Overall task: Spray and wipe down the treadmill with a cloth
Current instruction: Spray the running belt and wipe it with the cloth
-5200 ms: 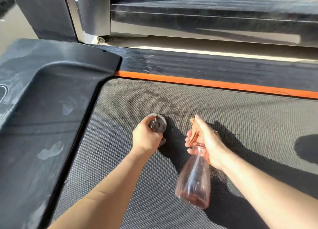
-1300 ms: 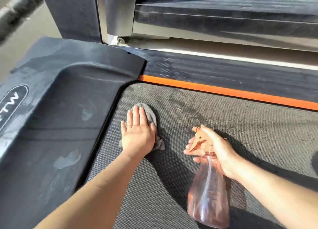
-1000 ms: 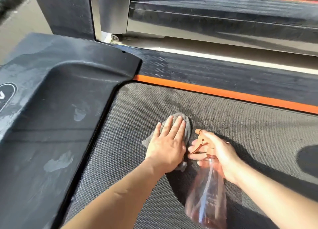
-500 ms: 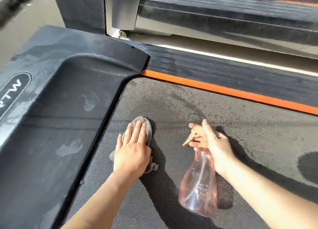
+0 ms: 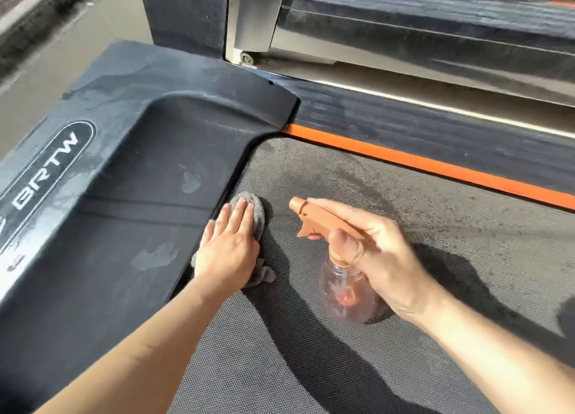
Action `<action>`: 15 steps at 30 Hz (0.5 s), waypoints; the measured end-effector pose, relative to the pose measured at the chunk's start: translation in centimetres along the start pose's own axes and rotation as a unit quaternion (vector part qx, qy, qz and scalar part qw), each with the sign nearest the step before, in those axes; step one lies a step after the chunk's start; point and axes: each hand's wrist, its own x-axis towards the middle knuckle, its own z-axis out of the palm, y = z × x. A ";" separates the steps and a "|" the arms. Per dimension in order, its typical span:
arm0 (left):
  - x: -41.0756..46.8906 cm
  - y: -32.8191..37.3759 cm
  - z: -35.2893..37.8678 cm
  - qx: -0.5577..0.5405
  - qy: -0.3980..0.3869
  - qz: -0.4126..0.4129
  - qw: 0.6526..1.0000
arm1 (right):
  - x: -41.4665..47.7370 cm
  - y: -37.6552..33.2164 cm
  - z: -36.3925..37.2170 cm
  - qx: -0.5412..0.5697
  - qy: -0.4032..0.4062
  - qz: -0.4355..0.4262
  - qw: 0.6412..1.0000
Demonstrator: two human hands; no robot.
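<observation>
A grey cloth [image 5: 256, 209] lies on the treadmill's grey textured belt [image 5: 420, 242], right against the edge of the black motor cover [image 5: 124, 171]. My left hand [image 5: 228, 248] presses flat on the cloth with straight fingers, hiding most of it. My right hand [image 5: 373, 251] grips the neck of a clear pinkish spray bottle [image 5: 345, 292] with an orange trigger head, nozzle pointing left toward the cloth. The bottle is held just above the belt, to the right of my left hand.
An orange stripe [image 5: 435, 166] and a black ribbed side rail [image 5: 435, 130] run along the belt's far side. Beyond stands a dark upright post [image 5: 186, 12] and a second machine's frame [image 5: 435, 40]. Smudges mark the motor cover. Floor [image 5: 62, 55] lies at far left.
My left hand slid the cloth left across the belt to the motor cover's edge. My right hand raised the bottle, tilting it more upright with the nozzle pointing left.
</observation>
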 end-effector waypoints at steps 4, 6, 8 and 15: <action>0.4 0.9 0.0 -0.037 0.003 -0.019 0.999 | -1.2 -0.1 -0.1 -0.030 -0.072 0.046 0.996; 0.6 0.8 -0.2 -0.035 0.012 -0.020 0.999 | -2.0 0.2 -0.3 -0.051 -0.063 0.069 0.994; 0.7 0.8 -0.3 -0.032 0.018 -0.018 0.999 | -2.7 0.8 -0.5 -0.086 -0.035 0.081 0.992; 0.7 3.2 -0.5 -0.091 0.018 -0.021 0.995 | -0.8 1.4 1.5 -0.189 0.045 -0.039 0.980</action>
